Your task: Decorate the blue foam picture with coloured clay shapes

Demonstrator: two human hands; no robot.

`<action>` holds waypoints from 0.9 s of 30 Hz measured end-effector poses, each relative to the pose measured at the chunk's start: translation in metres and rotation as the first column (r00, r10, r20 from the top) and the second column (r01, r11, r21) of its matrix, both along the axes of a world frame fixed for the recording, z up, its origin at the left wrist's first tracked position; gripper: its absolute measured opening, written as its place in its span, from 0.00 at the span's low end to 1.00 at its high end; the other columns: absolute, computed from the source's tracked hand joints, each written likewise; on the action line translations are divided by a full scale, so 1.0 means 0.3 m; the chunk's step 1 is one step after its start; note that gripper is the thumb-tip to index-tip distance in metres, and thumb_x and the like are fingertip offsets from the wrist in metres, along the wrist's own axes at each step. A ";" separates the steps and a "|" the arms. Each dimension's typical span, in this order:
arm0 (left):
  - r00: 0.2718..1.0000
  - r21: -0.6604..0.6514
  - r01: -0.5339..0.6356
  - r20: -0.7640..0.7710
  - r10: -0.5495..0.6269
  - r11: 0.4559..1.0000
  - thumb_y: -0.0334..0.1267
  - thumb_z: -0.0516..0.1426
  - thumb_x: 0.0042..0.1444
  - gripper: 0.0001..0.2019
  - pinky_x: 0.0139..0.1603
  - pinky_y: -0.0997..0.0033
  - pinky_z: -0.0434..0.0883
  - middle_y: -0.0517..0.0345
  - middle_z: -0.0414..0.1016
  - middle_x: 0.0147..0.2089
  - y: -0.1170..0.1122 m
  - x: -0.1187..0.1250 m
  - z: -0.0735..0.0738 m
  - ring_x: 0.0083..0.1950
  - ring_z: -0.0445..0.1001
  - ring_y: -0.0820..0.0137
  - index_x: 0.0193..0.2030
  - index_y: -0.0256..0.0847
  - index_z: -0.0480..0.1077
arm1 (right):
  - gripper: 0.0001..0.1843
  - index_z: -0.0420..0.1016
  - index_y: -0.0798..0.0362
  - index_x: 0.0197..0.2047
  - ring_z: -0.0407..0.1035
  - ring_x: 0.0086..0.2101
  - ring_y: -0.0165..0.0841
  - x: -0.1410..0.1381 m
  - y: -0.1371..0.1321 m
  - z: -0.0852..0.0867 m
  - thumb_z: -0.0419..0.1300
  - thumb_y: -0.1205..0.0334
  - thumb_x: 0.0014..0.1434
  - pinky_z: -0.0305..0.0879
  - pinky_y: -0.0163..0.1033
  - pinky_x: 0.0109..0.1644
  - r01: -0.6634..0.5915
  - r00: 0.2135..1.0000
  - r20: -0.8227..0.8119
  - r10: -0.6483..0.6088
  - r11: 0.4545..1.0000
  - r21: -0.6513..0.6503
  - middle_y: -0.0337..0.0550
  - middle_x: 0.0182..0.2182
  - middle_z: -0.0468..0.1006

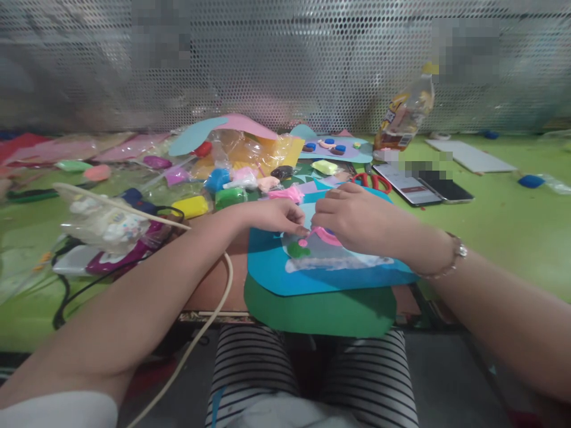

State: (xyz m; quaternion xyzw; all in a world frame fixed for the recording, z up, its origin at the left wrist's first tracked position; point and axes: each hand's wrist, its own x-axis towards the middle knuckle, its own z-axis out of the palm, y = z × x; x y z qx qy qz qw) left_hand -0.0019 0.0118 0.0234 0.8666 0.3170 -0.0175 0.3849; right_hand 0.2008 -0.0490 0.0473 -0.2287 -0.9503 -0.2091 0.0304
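Observation:
My left hand (283, 216) is closed, its thumb and forefinger pinched at the left end of a pink modelling clay strip (328, 237). Curled over the right part of that strip is my right hand (345, 215), its fingertips mostly hidden behind the hand. Both hands are over a blue sheet (276, 279) that bears a pale cut-out, a green clay patch (298, 249), a small pink clay dot (303, 242) and a smeared white band (334, 263). Beneath the blue sheet, a green sheet (321, 309) sticks out over the table's front edge.
Wrapped clay blocks, among them a yellow one (191, 206) and a green one (230, 197), lie behind my left forearm. Red-handled scissors (372, 182), phones (408, 184) and a tilted bottle (407, 113) are beyond my right hand. A cream cable (226, 279) hangs over the front edge.

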 end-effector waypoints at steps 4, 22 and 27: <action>1.000 0.015 0.004 -0.018 -0.004 1.000 0.47 0.54 0.53 0.14 0.29 0.74 0.57 0.60 0.67 0.27 -0.004 0.002 0.003 0.29 0.63 0.74 0.30 0.37 0.68 | 0.10 0.72 0.55 0.37 0.60 0.34 0.35 -0.002 -0.002 -0.002 0.50 0.74 0.58 0.45 0.39 0.37 -0.017 1.000 -0.010 0.017 1.000 0.008 0.44 0.32 0.72; 0.993 0.421 -0.090 -0.035 0.115 0.903 0.45 0.51 0.54 0.14 0.25 0.71 0.49 0.62 0.62 0.23 -0.002 0.009 -0.044 0.25 0.58 0.75 0.24 0.39 0.61 | 0.12 0.72 0.55 0.37 0.58 0.33 0.35 -0.002 -0.002 -0.006 0.49 0.74 0.59 0.45 0.40 0.37 -0.044 0.999 -0.027 0.045 0.998 0.040 0.44 0.31 0.71; 0.985 0.511 -0.090 -0.083 0.153 0.855 0.48 0.52 0.54 0.16 0.24 0.71 0.48 0.62 0.62 0.22 -0.002 0.005 -0.035 0.24 0.59 0.75 0.23 0.39 0.59 | 0.11 0.72 0.55 0.38 0.58 0.34 0.35 -0.001 -0.003 -0.007 0.49 0.73 0.60 0.45 0.40 0.38 -0.053 0.999 -0.009 0.054 0.997 0.063 0.44 0.32 0.71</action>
